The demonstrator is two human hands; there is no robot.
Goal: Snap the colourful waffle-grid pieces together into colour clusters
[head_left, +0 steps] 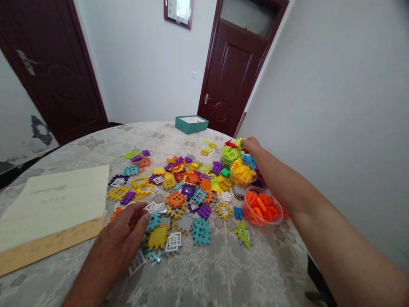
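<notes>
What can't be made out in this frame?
Head view, right hand: whether it grips a piece; its fingers cover that spot.
Head view, left hand: what lies beneath; the palm hides it.
Head view, paper sheet: its faint marks are too small to read.
Head view, framed picture: top cut off by the edge.

The left hand (pixel 123 238) lies palm-down, the right hand (pixel 251 145) stretched forward.
</notes>
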